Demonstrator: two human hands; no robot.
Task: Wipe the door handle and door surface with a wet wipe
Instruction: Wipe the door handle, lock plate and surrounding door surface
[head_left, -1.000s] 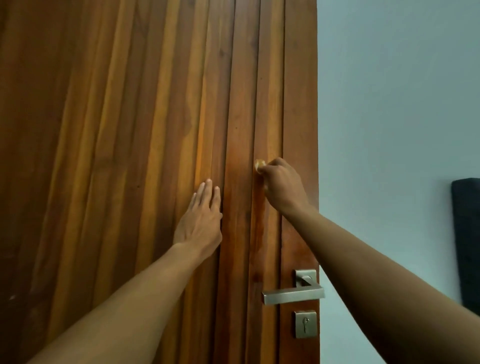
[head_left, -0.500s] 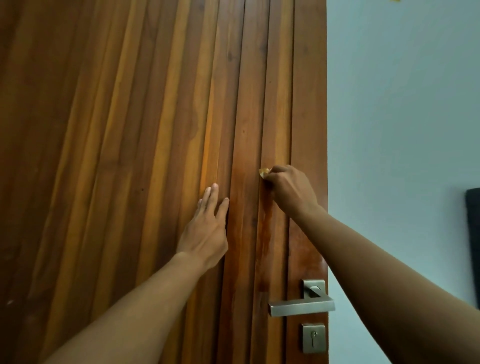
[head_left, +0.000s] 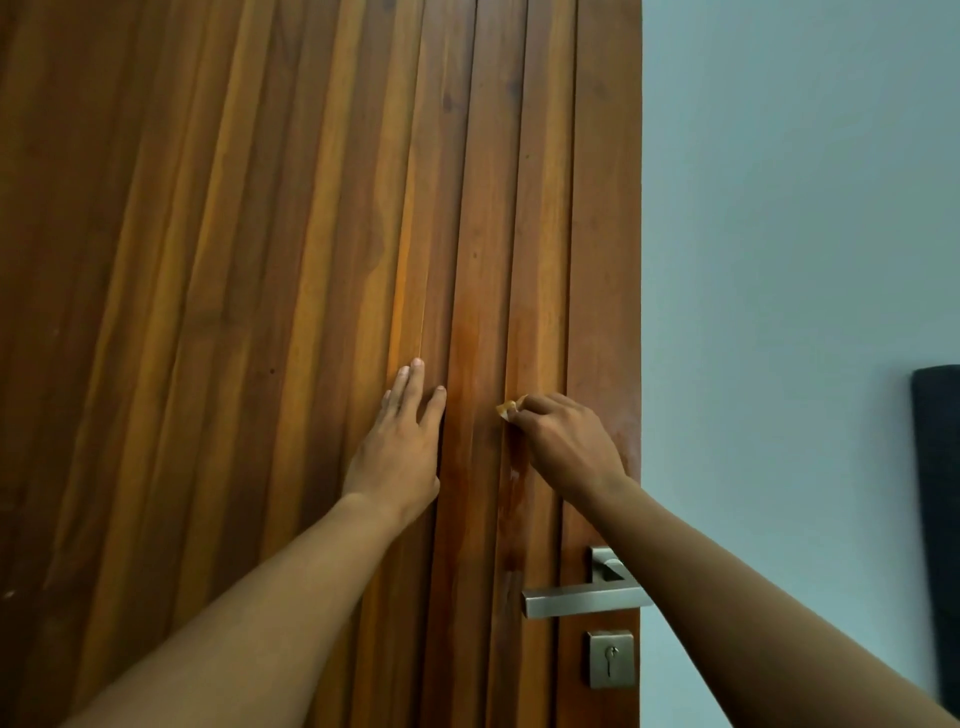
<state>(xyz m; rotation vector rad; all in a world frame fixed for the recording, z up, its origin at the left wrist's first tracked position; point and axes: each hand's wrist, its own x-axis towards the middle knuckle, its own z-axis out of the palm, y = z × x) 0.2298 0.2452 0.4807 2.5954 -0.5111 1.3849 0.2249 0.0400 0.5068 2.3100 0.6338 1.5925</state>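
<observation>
Door: a wooden door (head_left: 311, 260) of vertical slats is seen, its free edge to the right against a pale blue-grey wall (head_left: 779, 234).
Left hand: the left hand (head_left: 397, 447) is laid flat on the slats, fingers (head_left: 410, 379) spread out straight and pressed against the wood, nothing gripped in them.
Right hand: the right hand (head_left: 563, 441) is curled closed against the door, just right of the left-hand fingertips and slightly lower, with a narrow strip of slat between the two hands.
Wet wipe: a small crumpled wet wipe (head_left: 506, 408) is pinched in the right-hand fingers; only a pale corner is seen, sticking out at the fingertips and touching a groove between two slats.
Damp patch: a darker, glossy streak (head_left: 470, 364) is seen on the slat between the hands, running above and below the fingers.
Door handle: a brushed-metal lever handle (head_left: 582, 597) is mounted well below the right-hand fingers, near the door's edge; its right end is crossed by the right forearm.
Keyhole plate: a square metal keyhole plate (head_left: 611, 659) is set directly below the lever.
Dark object: a black panel (head_left: 937, 519) is cut off at the right edge, well apart from the fingers; what it is cannot be told.
</observation>
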